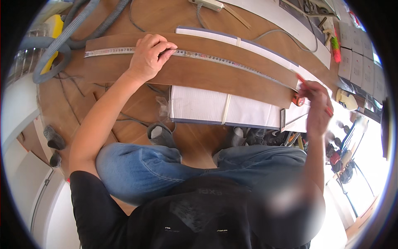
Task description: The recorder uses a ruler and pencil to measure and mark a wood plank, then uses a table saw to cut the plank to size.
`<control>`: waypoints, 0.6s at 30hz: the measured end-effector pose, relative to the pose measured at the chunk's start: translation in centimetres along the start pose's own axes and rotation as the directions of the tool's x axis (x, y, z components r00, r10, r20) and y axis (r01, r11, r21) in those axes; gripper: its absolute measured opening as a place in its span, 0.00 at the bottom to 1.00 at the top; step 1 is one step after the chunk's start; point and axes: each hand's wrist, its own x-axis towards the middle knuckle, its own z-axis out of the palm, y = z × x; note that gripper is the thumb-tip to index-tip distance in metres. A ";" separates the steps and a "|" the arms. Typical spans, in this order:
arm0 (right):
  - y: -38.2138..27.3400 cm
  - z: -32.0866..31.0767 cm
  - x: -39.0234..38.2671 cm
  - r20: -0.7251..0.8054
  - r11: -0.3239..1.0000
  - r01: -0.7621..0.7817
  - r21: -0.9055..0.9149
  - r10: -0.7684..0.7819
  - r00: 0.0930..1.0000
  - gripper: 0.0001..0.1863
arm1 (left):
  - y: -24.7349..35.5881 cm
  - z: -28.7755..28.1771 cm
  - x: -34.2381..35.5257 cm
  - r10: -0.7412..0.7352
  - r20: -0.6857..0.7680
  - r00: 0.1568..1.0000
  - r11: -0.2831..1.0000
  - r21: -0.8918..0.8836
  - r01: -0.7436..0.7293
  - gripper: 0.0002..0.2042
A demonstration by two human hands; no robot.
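A long brown wooden plank [244, 79] lies across in front of me. Along its length runs the pulled-out blade of a tape measure [215, 59], its orange-red case near the plank's right end. My left hand [150, 58] rests on the plank's left part, its thumb and fingers closed at the blade. Close to the tape case, my right hand [318, 103] is closed round a slim red pencil [301, 79]; the hand is somewhat blurred and its fingertips are partly hidden.
A long white carton [199, 103] with dark edges supports the plank. Grey ribbed hoses [70, 31] coil at the far left. A white power strip [207, 5] and cables lie beyond. White boxes [356, 62] are stacked at the right, with tools [342, 159] below them.
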 end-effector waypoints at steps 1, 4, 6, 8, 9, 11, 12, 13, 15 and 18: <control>0.3 2.1 0.2 0.025 0.997 -0.055 0.050 0.054 0.998 0.13 | -0.2 -0.2 -0.2 -0.007 0.004 1.000 1.000 0.009 0.007 0.07; 3.4 8.0 0.0 0.016 0.995 -0.101 0.024 0.101 0.995 0.07 | 0.1 -0.1 0.1 -0.013 0.017 1.000 1.000 -0.005 0.013 0.07; 4.7 11.3 -0.2 0.026 0.989 -0.145 0.018 0.144 0.989 0.08 | 0.2 -0.1 0.4 -0.016 0.023 1.000 1.000 -0.018 0.016 0.07; 6.5 13.1 0.0 0.052 0.989 -0.146 -0.014 0.147 0.988 0.08 | 0.3 0.0 0.5 -0.024 0.030 0.999 0.999 -0.027 0.024 0.07; 7.1 14.1 0.0 0.084 0.989 -0.143 -0.032 0.145 0.986 0.08 | 0.2 -0.1 0.3 -0.032 0.039 0.999 0.999 -0.020 0.033 0.07; 7.7 15.6 -0.4 0.065 0.986 -0.167 0.019 0.165 0.984 0.08 | 0.1 0.0 0.5 -0.036 0.049 0.998 0.999 -0.018 0.037 0.07; 7.9 16.3 -0.6 0.048 0.979 -0.189 0.071 0.186 0.981 0.07 | 0.1 0.1 0.4 -0.035 0.045 0.998 0.999 -0.017 0.035 0.07; 8.1 16.7 -0.5 0.051 0.979 -0.193 0.072 0.190 0.981 0.07 | 0.1 0.1 0.3 -0.033 0.040 0.999 0.999 -0.017 0.033 0.07; 8.8 17.4 -0.1 0.059 0.979 0.158 -0.129 -0.152 0.987 0.07 | 0.2 0.0 0.4 -0.030 0.040 0.999 1.000 -0.001 0.030 0.07; 9.1 18.1 1.0 0.034 0.949 0.289 -0.125 -0.287 0.957 0.08 | 0.2 0.0 0.4 -0.030 0.043 0.999 0.999 0.012 0.029 0.07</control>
